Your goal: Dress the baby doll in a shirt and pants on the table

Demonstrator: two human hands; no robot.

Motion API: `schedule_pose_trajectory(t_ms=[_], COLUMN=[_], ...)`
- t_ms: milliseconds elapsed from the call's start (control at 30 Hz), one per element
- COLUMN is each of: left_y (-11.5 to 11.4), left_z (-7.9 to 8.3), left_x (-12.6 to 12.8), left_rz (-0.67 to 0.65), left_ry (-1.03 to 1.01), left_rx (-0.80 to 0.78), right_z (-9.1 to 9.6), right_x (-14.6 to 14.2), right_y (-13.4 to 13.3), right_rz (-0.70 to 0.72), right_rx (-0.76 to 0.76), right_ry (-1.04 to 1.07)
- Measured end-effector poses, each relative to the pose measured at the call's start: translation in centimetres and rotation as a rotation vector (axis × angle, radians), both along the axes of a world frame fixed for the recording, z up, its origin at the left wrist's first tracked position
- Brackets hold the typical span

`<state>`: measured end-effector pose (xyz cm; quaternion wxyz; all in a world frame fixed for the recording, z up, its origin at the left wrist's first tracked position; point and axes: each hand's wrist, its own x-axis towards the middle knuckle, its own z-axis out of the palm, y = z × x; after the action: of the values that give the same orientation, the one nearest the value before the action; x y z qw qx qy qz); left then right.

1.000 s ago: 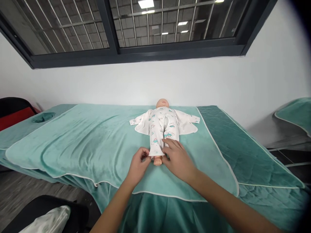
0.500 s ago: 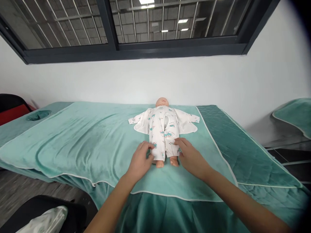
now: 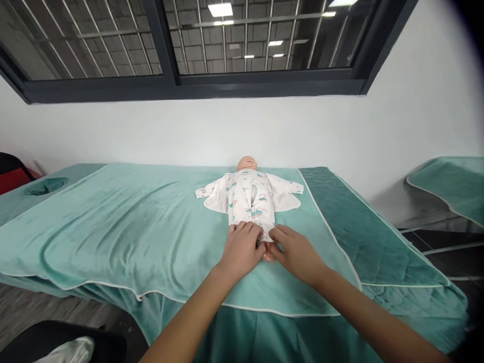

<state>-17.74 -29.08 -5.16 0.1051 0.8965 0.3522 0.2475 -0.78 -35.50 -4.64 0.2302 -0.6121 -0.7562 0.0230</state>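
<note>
- Doll (image 3: 249, 194): lay face-up on the green bed (image 3: 336, 232), straight ahead of the hands; long axis pointed away from the person, head farthest, feet nearest.
- Shirt (image 3: 284, 195): spread out to both sides.
- Trousers (image 3: 244, 206): on the doll, lower ends at the hands.
- Left hand (image 3: 244, 250): nearer the midline, fingers curved over one leg.
- Right hand (image 3: 296, 252): at the other leg's outer edge, fingers bent toward the thumb.
- Foot (image 3: 269, 252): showed between the thumbs.
- Grip: could not be told; fingers hid the cloth.
</note>
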Motion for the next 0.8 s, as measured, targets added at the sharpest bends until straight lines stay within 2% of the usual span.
schedule_pose_trajectory(t_ms=[100, 200, 367, 600, 800], left_y=[-0.3, -0.6, -1.0, -1.5, -1.7], left_z=[0.3, 0.3, -0.4, -1.4, -1.9], left_x=[0.1, 0.2, -0.1, -0.2, -1.0], left_rz=[0.029, 0.017, 0.008, 0.030, -0.027], left_ry=[-0.082, -0.116, -0.151, -0.203, -0.158], left_rx=[-0.078, -0.130, -0.155, -0.139, -0.088], right_z=[2.2, 3.1, 2.0, -0.8, 0.1], right_x=[-0.4, -0.7, -0.6, 0.1, -0.2], right_y=[-0.1, -0.1, -0.5, -0.6, -1.3], right_rz=[0.106, 0.145, 0.137, -0.097, -0.041], right_rx=[0.062, 0.066, 0.037, -0.054, -0.095], right_ry=[-0.035, -0.038, -0.001, -0.107, -0.093])
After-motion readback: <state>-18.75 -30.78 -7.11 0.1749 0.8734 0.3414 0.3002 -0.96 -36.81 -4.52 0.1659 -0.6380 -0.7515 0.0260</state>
